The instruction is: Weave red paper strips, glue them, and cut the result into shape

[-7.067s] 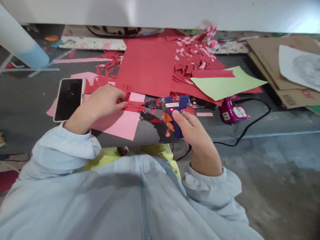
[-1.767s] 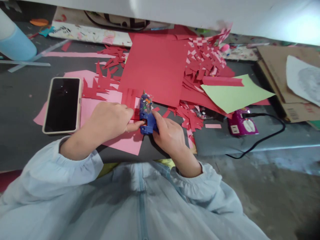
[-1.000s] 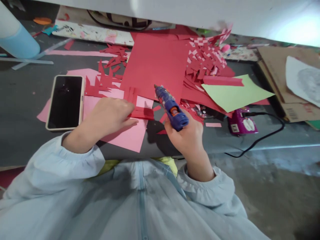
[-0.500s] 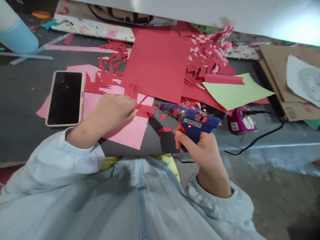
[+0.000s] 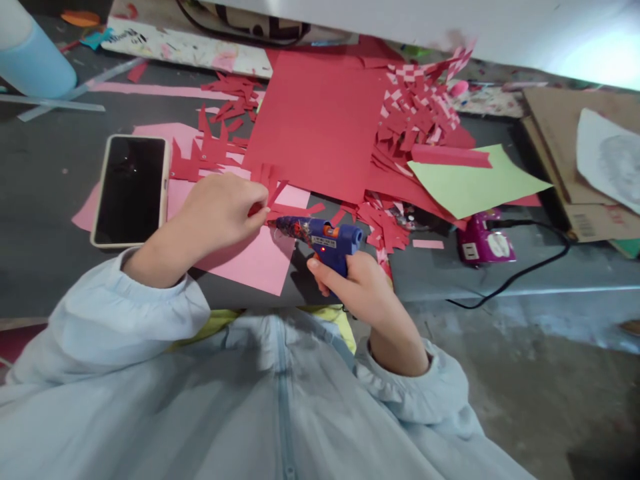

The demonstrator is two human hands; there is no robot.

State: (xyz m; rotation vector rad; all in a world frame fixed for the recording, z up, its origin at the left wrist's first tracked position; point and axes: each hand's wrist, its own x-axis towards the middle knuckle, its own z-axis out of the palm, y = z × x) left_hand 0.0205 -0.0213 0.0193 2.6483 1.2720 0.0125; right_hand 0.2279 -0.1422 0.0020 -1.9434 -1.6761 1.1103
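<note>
My right hand (image 5: pixel 367 287) is wrapped around a blue hot glue gun (image 5: pixel 345 241) with a small red light lit on its side. The gun's nozzle points left, close to the fingertips of my left hand (image 5: pixel 227 203). Those fingertips are pinched on a thin red paper strip (image 5: pixel 300 211), partly hidden by the hand. Below lies a pink paper sheet (image 5: pixel 255 260) on the dark table. More red strips (image 5: pixel 265 176) rest just beyond the left fingers, beside a large red sheet (image 5: pixel 320 120).
A phone (image 5: pixel 131 190) lies at the left, near red cut pieces (image 5: pixel 215 150). Red-and-pink woven paper (image 5: pixel 420 100), a light green sheet (image 5: pixel 480 177), a purple power adapter (image 5: pixel 485 240) with a black cord and cardboard (image 5: pixel 555 147) are on the right. A bottle (image 5: pixel 35 60) stands back left.
My right hand has brought the glue gun leftward, its nozzle now close to my left fingertips. Red scraps once behind the gun are exposed. My left hand has barely shifted.
</note>
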